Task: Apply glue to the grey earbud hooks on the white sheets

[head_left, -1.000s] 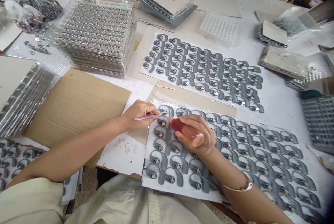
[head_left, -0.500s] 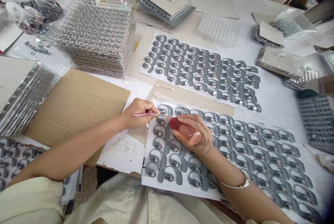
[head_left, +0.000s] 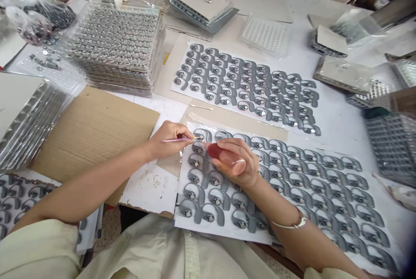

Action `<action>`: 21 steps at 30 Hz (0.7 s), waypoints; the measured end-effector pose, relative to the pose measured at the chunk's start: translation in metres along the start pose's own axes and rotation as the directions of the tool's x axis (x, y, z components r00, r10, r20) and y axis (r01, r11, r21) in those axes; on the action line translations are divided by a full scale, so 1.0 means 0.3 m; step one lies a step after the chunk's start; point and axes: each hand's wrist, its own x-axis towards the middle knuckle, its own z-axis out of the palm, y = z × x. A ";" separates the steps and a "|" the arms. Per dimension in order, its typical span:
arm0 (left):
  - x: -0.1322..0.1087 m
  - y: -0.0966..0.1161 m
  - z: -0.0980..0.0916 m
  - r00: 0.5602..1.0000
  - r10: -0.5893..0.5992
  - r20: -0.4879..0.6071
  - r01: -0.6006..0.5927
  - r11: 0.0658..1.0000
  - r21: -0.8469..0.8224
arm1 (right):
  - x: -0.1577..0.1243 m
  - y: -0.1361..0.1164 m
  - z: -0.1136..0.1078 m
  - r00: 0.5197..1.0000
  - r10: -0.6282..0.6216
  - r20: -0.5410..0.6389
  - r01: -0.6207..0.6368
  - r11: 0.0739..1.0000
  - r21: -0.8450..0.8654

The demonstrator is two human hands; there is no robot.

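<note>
My left hand [head_left: 170, 137] pinches a thin pink stick [head_left: 177, 140], its tip at the left edge of the sheet's top-left piece. My right hand [head_left: 244, 157] is closed around a reddish, translucent squeeze bottle [head_left: 226, 159], tilted with its narrow end towards the stick's tip. Whether that end touches anything I cannot tell. Beneath both hands lies a white sheet [head_left: 227, 232] with rows of grey hook-shaped pieces [head_left: 214, 201], each with a shiny round part. The right hand and forearm hide some of them.
A second sheet of grey pieces [head_left: 245, 84] lies farther back, with a cotton swab [head_left: 201, 107] in front of it. Stacked clear trays [head_left: 110, 45] rise at the back left. Brown cardboard [head_left: 94, 136] lies left. More trays [head_left: 391, 149] stand at right.
The whole view has shifted slightly, so everything appears a little farther left. Both hands keep nearly the same place over the sheet, still holding the stick and the bottle.
</note>
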 end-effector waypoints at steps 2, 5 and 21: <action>-0.001 -0.002 0.000 1.000 0.000 -0.005 0.000 1.000 -0.003 | -0.003 0.001 0.006 1.000 0.021 -0.018 -0.021 0.999 0.027; -0.002 -0.007 0.004 1.000 -0.013 -0.011 0.013 1.000 -0.015 | 0.005 0.009 0.002 0.978 0.199 -0.068 -0.188 0.971 0.150; -0.117 0.062 0.039 0.811 0.584 0.029 -0.535 0.722 0.439 | 0.102 -0.047 -0.072 0.769 0.578 -0.272 -0.410 0.773 0.483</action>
